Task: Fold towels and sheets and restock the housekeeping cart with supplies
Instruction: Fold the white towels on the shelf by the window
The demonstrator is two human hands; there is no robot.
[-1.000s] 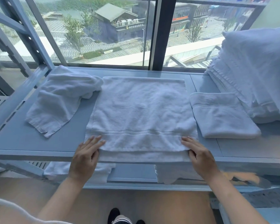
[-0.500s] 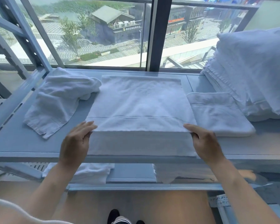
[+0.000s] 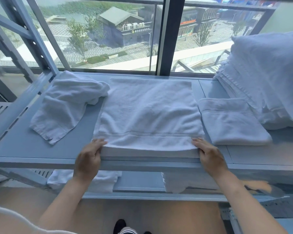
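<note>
Two hands at the near edge of the shelf. L hand (image 3: 89,160) grips the near-left corner of the folded white towel (image 3: 149,114), fingers on top, thumb at the side edge. R hand (image 3: 208,157) grips the near-right corner the same way; it's a bit blurred. One dark shoe tip (image 3: 119,225) shows at the bottom, on tan floor.

Lower shelf: 2 white cloth bundles, one left (image 3: 107,181), one right (image 3: 174,184), both partly hidden under the top shelf.

Top shelf (image 3: 24,149), pale blue metal: 3 loose towel items plus 1 stack. Centre towel lies flat w/ woven band near its front edge, front sitting doubled and thick just inside the shelf lip. Left of it, 1 crumpled towel (image 3: 66,105), its far end touching the centre towel's far-left corner. Right, 1 small folded towel (image 3: 230,122), just beside the centre one, can't tell if touching. Far right, 1 tall stack of folded linens (image 3: 264,78), w/ the small folded towel up against its base.

Beyond: window (image 3: 108,31) w/ 1 dark mullion, buildings and trees outside.

Vs 0.5 s ago: both hands sit nearer the shelf lip, and the single lower layer that showed below the band is now covered, front edge thick. Crumpled towel, small folded towel and stack unchanged.
</note>
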